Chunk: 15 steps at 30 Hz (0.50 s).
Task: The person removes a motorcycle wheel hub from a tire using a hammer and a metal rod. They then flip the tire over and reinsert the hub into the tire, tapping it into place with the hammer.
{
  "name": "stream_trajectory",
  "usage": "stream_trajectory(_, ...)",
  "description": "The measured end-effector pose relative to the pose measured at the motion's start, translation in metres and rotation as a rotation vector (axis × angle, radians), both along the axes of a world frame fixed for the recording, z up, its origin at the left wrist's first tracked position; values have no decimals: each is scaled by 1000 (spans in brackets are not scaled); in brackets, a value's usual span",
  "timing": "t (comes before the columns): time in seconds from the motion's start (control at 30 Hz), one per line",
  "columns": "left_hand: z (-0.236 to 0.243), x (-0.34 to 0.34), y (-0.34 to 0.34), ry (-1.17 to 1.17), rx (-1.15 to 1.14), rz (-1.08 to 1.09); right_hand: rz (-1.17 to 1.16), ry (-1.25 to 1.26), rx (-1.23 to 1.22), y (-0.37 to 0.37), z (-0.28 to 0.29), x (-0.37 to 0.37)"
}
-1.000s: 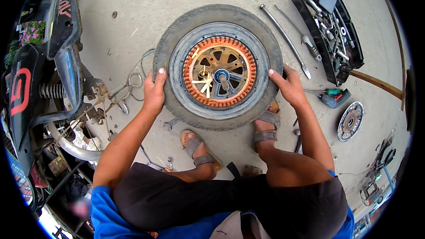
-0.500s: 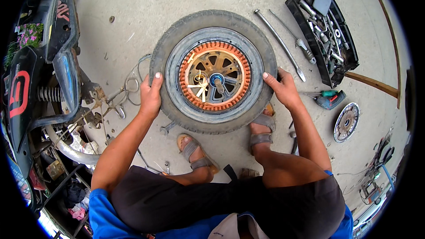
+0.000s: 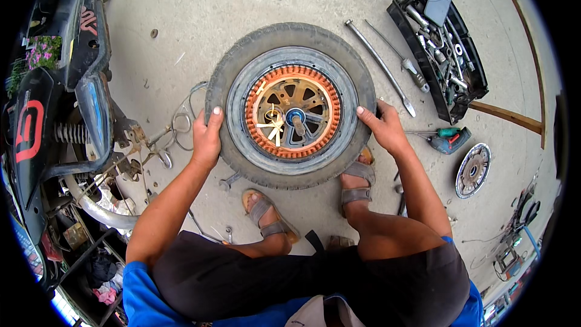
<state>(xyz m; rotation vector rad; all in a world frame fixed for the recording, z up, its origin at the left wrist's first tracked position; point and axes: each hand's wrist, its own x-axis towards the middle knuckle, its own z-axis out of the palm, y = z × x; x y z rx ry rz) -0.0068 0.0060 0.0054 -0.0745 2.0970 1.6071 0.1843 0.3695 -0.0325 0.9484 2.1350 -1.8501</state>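
Note:
My left hand [image 3: 207, 136] grips the left side of a wheel with a dark rubber tyre [image 3: 290, 33], its thumb on top. My right hand [image 3: 381, 127] holds the opposite side, also thumb up. The wheel faces upward between my arms above my sandaled feet. Inside its grey metal rim [image 3: 290, 57] sit a ring of orange copper windings [image 3: 291, 73] and a rusty spoked plate [image 3: 289, 91]. An axle [image 3: 297, 125] sticks up from a blue-ringed centre, beside pale wire leads [image 3: 275, 127]. The fingers under the tyre are mostly hidden.
A scooter body [image 3: 30, 127] stands at left with loose cables [image 3: 181, 122]. At right lie a long steel bar [image 3: 381, 66], a screwdriver [image 3: 414, 75], a black tool box [image 3: 399, 18], a power tool [image 3: 448, 141], a metal disc [image 3: 472, 171] and wooden strips [image 3: 508, 115]. A wrench [image 3: 229, 180] lies near my left foot.
The wheel, in both hands, has shifted a little toward me and slightly left. The whole view has also shifted slightly.

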Motion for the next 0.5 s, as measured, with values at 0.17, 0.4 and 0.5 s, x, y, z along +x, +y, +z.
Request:
stream_trajectory(0.17, 3, 0, -1, 14, -22, -24, 0, 3, -15, -1, 2, -1)
stream_trajectory(0.4, 1, 1, -1, 16, 3, -23, -6, 5, -37, -1, 3, -1)
stream_trajectory(0.5, 0, 1, -1, 12, 18, -23, -5, 22, -47, -1, 4, 0)
